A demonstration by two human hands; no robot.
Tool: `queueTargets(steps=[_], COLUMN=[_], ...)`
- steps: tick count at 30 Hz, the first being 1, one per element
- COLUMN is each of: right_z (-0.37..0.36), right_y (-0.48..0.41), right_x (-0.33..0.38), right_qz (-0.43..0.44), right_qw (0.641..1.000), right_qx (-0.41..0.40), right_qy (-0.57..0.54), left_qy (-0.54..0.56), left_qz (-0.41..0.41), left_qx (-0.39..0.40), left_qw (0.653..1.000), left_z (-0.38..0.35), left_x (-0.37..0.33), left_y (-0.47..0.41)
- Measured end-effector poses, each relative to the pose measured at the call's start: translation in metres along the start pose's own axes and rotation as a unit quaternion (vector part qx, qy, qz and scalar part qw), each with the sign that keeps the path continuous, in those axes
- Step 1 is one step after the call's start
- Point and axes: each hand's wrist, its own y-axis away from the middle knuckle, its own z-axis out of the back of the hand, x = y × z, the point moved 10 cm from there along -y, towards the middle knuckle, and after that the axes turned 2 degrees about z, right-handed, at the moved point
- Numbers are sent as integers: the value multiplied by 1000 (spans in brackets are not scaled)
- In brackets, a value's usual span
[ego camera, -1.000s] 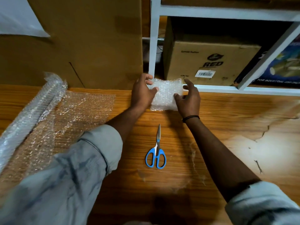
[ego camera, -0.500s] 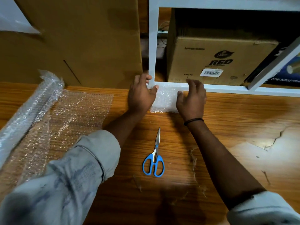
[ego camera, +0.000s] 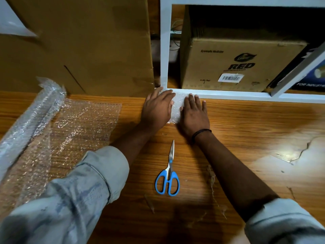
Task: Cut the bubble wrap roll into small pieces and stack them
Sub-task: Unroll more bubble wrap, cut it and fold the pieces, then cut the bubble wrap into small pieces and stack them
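On the wooden table: two flat hands, one stack, one roll, one pair of scissors

At far left lies one clear bubble wrap roll (ego camera: 29, 120). Its long axis runs diagonally from the near left edge to the far side, and its far end is just beside one large plain brown cardboard carton (ego camera: 88, 50). One loose sheet of clear bubble wrap (ego camera: 79, 131) spreads flat from the roll toward the right.

One small whitish stack of cut bubble wrap pieces (ego camera: 177, 106) sits at the far edge of the brown wood-grain table (ego camera: 246, 138), against the white shelf frame (ego camera: 164, 50). How many pieces it holds cannot be told. On its left part the left hand (ego camera: 156, 110) presses down, fingers straight and together. On its right part the right hand (ego camera: 193, 115) presses, fingers straight and slightly spread.

One pair of blue-handled steel scissors (ego camera: 168, 173) lies closed, nearer than the stack and apart from it. Their long axis runs near to far, with the tip pointing toward the stack.

One brown printed cardboard box (ego camera: 237, 64) stands inside the frame at far right.
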Motion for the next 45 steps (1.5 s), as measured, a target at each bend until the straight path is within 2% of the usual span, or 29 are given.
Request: queueTargets(steps=[4, 8, 13, 17, 23, 26, 29, 31, 36, 45], right_z=[-1, -11, -21, -27, -21, -5, -5, -12, -28, -27], right_y=[-4, -1, 3, 2, 3, 12, 21, 20, 15, 14], right_x=[-9, -9, -11, -10, -7, 6, 25, 30, 22, 22], right_qz=[-13, -22, -31, -40, -32, 11, 67, 71, 46, 44], right_qw=[1000, 999, 999, 999, 999, 999, 997, 997, 999, 998], right_qx=[2, 13, 16, 20, 25, -32, -41, -20, 6, 31], right_qy=[-11, -25, -18, -4, 15, 18, 23, 18, 22, 27], left_qy=[-15, -42, -58, -66, -54, -10, -18, -46, -95, -89], left_qz=[-11, -14, -21, -8, 18, 28, -32, -47, -3, 46], left_qx=[17, 69, 59, 67, 120, 38, -5, 15, 137, 200], left_qw=[1000, 997, 996, 996, 991, 999, 999, 998, 986, 975], left_z=[-8, -30, -45, -51, -51, -25, -13, -16, -44, -51], left_x=[-3, 2, 15, 17, 18, 12, -3, -4, 20, 21], left_y=[-2, 6, 18, 21, 22, 28, 38, 38, 34, 35])
